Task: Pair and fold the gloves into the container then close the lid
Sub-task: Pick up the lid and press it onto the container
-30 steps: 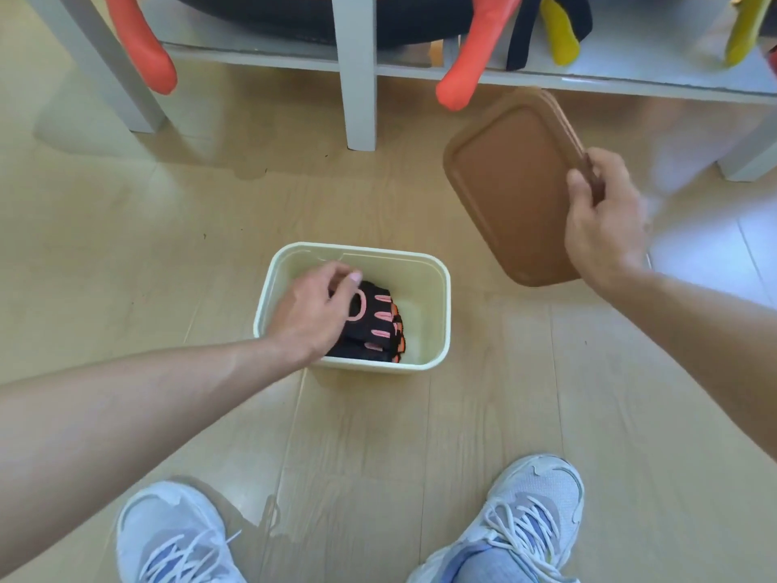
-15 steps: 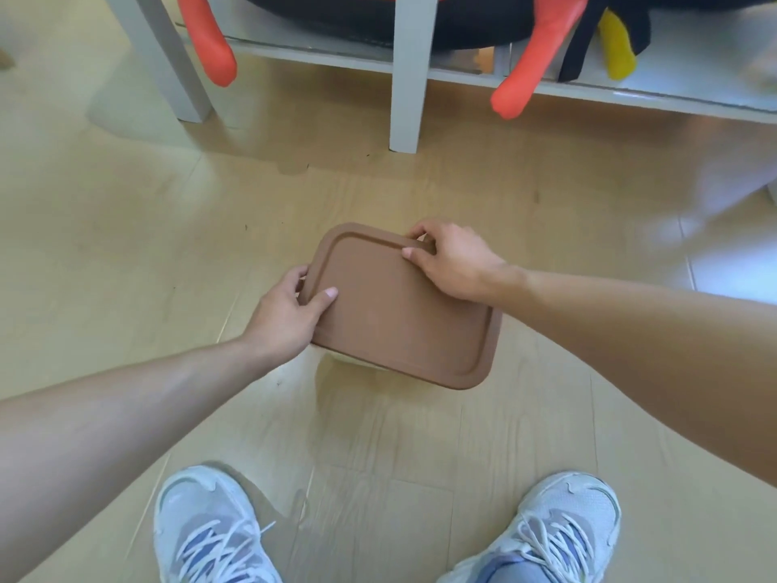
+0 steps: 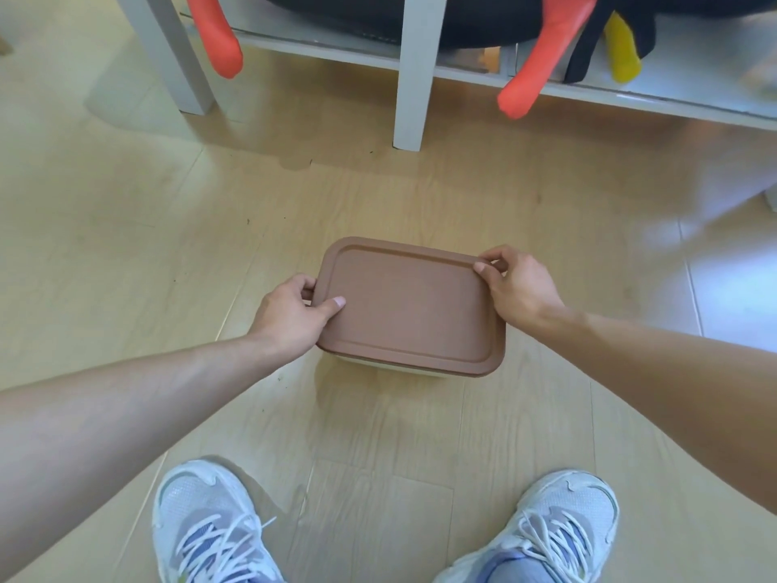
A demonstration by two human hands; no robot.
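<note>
A brown rectangular lid (image 3: pixel 410 307) lies flat over the pale cream container (image 3: pixel 391 368) on the wooden floor; only a thin strip of the container's wall shows under the lid's near edge. My left hand (image 3: pixel 290 315) grips the lid's left edge, thumb on top and fingers curled under. My right hand (image 3: pixel 519 284) pinches the far right corner, thumb on top. The gloves are hidden beneath the lid.
A white shelf unit's legs (image 3: pixel 410 73) stand on the floor beyond the container, with orange (image 3: pixel 542 56), black and yellow (image 3: pixel 622 52) soft shapes hanging off its low board. My two white sneakers (image 3: pixel 210 528) are planted near the bottom edge.
One second ago my left hand was in the open container on the gloves and my right held the lid up. The lid came down over the container and is now squared on it.
</note>
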